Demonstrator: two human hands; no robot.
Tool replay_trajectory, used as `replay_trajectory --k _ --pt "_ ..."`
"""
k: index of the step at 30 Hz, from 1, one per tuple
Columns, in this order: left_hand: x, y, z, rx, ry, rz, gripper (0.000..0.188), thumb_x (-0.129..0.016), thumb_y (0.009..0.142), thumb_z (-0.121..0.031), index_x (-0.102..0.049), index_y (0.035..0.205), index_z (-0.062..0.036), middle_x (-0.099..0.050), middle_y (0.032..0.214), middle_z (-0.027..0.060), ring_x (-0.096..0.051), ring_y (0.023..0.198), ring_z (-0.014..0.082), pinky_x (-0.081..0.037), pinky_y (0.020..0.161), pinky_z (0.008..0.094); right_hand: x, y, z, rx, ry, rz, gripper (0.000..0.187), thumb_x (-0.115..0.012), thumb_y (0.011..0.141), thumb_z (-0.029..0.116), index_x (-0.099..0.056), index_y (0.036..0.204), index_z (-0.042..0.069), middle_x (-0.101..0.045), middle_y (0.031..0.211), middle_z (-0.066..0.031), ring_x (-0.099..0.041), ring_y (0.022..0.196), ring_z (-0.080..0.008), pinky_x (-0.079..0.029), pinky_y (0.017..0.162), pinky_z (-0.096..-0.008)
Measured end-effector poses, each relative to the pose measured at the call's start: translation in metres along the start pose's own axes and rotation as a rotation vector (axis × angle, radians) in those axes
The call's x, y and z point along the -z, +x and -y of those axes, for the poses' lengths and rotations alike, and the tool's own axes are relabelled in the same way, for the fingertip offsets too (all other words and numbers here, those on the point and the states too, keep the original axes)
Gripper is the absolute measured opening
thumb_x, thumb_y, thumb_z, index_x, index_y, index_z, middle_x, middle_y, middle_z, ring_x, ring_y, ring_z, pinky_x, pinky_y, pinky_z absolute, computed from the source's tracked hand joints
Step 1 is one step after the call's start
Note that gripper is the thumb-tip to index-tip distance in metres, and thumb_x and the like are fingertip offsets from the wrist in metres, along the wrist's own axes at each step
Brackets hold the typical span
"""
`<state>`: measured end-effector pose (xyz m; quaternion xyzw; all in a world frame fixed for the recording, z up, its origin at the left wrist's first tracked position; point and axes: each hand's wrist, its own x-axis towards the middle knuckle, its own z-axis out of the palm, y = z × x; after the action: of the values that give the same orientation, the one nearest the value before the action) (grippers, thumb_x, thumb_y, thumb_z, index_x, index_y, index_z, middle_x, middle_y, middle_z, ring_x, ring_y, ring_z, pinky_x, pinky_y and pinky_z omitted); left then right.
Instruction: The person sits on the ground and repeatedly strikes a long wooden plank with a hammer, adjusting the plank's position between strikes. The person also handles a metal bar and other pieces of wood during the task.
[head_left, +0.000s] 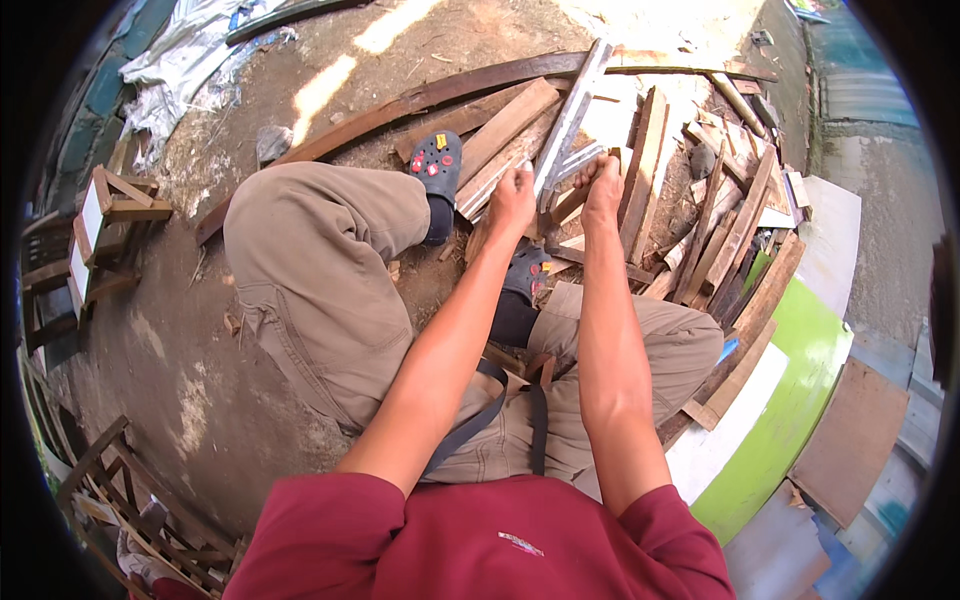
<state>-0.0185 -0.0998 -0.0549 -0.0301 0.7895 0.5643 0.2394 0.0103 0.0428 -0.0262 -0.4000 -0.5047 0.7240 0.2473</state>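
Note:
My left hand (508,207) is closed, its fingers curled, beside the lower end of a long grey-white strip (572,122) that slants away over the wood. What it grips, if anything, is hidden. Level with it on the right, my right hand (602,190) is also closed, thumb up and fingers bent inward. A short brown wood piece (570,206) shows just left of its wrist; I cannot tell whether the hand touches it. Under and beyond both hands lie loose boards (507,130) and upright-looking planks (645,165). My feet, in dark clogs (437,163), frame the spot.
A long curved-looking beam (400,108) crosses behind the boards. Scrap wood (735,225) is heaped at the right, next to a green and white panel (790,375). Wooden frames (110,235) stand at the left. White sheeting (185,65) lies at the far left.

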Motion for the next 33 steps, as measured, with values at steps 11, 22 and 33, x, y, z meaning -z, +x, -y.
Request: replay_trajectory --k 11,22,33 --pt "-0.007 0.012 0.039 0.153 -0.542 -0.012 0.065 -0.032 0.106 -0.053 -0.064 0.108 0.0035 -0.071 0.091 0.0113 -0.064 0.074 0.0163 -0.05 0.067 0.0296 0.021 -0.06 -0.009 0.136 0.073 -0.018 0.027 -0.048 0.093 0.021 -0.048 0.071 0.006 -0.045 0.062 -0.0053 -0.045 0.058 -0.0182 -0.042 0.062 -0.0332" --pt "0.011 -0.018 0.103 0.104 0.16 0.083 0.046 -0.057 0.096 -0.042 -0.068 0.114 -0.001 -0.072 0.106 0.0204 -0.067 0.103 0.0345 -0.049 0.093 0.0425 0.034 -0.075 -0.02 0.1 0.08 0.004 0.03 -0.047 0.097 0.023 -0.048 0.073 0.006 -0.042 0.061 -0.0029 -0.043 0.056 -0.0169 -0.042 0.059 -0.0337" --pt "0.017 -0.027 0.1 -0.176 0.685 0.42 0.085 -0.084 0.072 -0.019 -0.041 0.145 -0.0072 -0.055 0.135 0.0197 -0.05 0.129 0.0371 -0.043 0.107 0.0443 0.005 -0.021 0.016 -0.11 0.106 -0.201 0.025 -0.044 0.099 0.026 -0.046 0.078 0.011 -0.041 0.062 -0.0003 -0.042 0.053 -0.0158 -0.041 0.053 -0.0333"
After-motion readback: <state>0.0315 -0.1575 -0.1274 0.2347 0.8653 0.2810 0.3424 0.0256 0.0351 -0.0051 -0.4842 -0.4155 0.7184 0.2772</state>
